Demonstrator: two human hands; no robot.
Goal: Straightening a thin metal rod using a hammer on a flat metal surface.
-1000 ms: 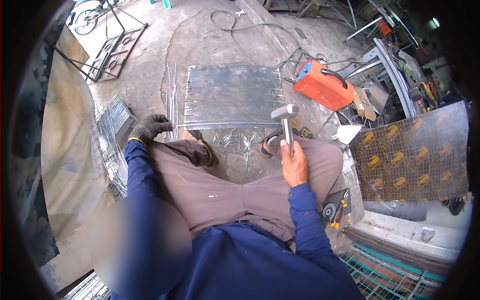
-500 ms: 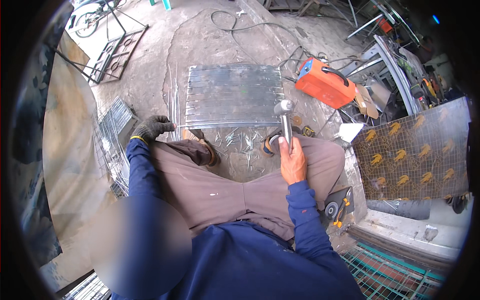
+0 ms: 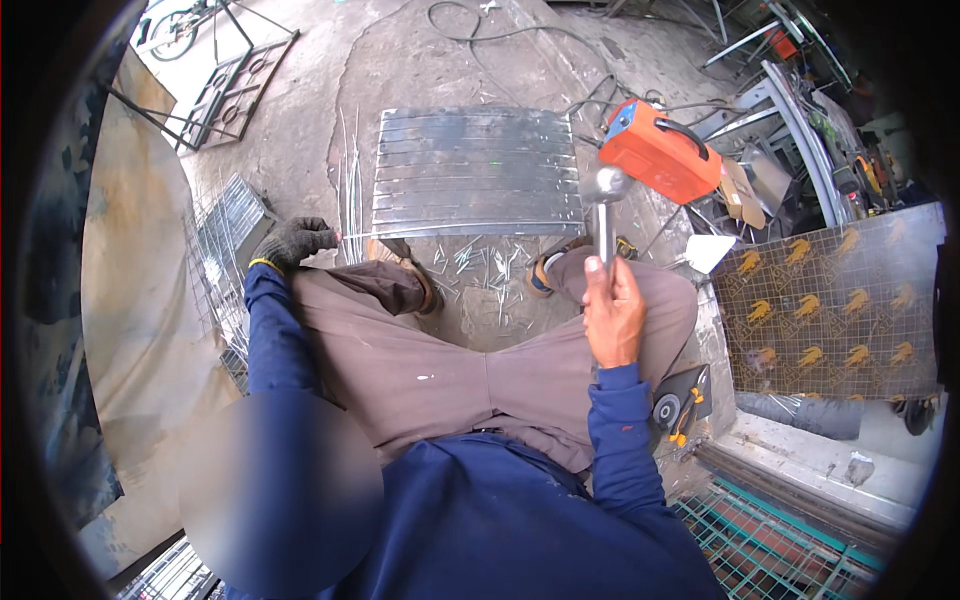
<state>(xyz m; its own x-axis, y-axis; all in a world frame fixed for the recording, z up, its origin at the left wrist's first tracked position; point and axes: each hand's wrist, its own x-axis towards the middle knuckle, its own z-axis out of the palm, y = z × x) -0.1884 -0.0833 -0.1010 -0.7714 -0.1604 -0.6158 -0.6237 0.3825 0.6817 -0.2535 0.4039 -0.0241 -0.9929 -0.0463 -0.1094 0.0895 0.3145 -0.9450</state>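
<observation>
An orange welding machine (image 3: 660, 160) stands on the concrete floor (image 3: 300, 130), with a black cable (image 3: 480, 25) lying near it. An angle grinder (image 3: 675, 405) lies further right, beside a green wire grid (image 3: 770, 545). A metal frame (image 3: 235, 85) rests at the far left.

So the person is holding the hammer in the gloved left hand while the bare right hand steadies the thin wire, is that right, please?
Not quite: the hands are swapped. The head view shows the bare right hand gripping the hammer, raised over the knee, while the gloved left hand steadies the thin wire at the near edge of the metal sheet.
</observation>
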